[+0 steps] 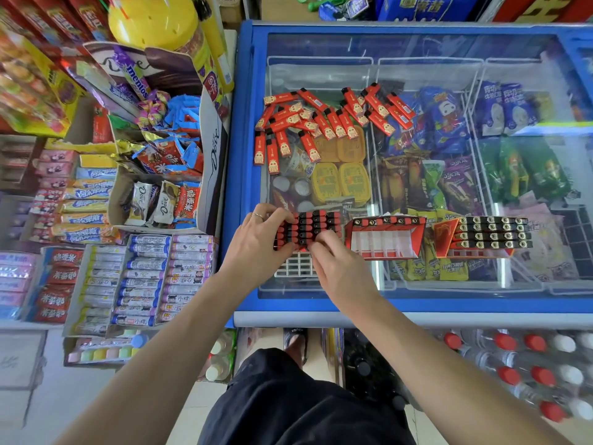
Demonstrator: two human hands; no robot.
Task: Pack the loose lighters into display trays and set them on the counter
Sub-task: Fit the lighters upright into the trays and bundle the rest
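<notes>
Centre frame: left hand (258, 239) and right hand (333, 256) both grip the red cardboard tray of black-capped lighters (308, 232) on the blue-framed glass freezer lid (321, 305); loose red lighters (327, 120) lie upper centre; advise keeping the tray level, rows seated.

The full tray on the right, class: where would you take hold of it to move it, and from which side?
Grip the full tray by its two short ends, one of your hands coming in from each side. It lies long and low on the freezer lid, its top packed with lighter heads, so the ends offer the only plain walls. The raised flap at its left end may hinder that side.
</notes>
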